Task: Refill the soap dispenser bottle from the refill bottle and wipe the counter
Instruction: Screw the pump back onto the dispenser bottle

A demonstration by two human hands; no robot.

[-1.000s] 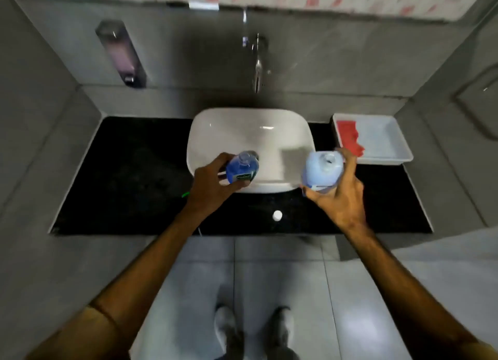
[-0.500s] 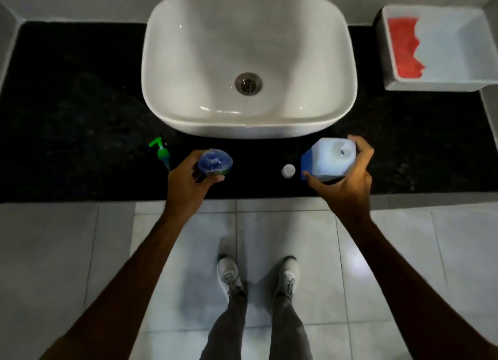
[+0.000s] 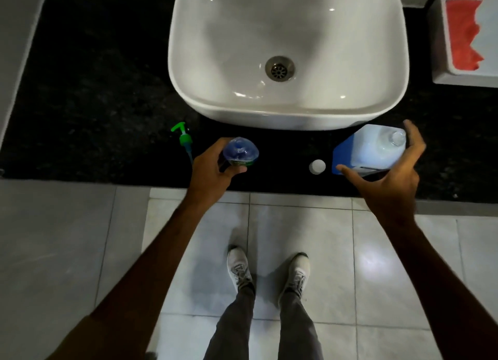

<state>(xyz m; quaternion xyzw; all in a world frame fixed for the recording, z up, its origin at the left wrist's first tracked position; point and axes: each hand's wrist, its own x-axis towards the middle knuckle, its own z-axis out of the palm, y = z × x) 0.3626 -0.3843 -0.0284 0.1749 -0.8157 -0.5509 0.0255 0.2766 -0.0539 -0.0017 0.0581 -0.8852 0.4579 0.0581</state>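
Here the left hand point(image 3: 213, 168) is wrapped around the soap dispenser bottle point(image 3: 240, 152), thumb pressed across its near side and fingers curled behind — a full, closed grasp on the blue bottle, whose neck stands open. The forearm reaches up and forward from the lower left, wrist straight. The bottle is upright at the front edge of the black counter point(image 3: 94, 90), just before the white basin point(image 3: 287, 55). Its green pump point(image 3: 183, 138) lies flat on the counter just left of the hand.

The right hand point(image 3: 388, 179) is spread wide, thumb out to the left and fingers arched over the far right corner of the refill bottle point(image 3: 369, 149); whether the palm actually touches it I cannot tell. The refill bottle sits on the counter with its mouth uncapped, and a small white cap point(image 3: 317, 166) lies just to its left. Farther right — at the back — a white tray point(image 3: 442, 71) holds a red cloth point(image 3: 462, 33).
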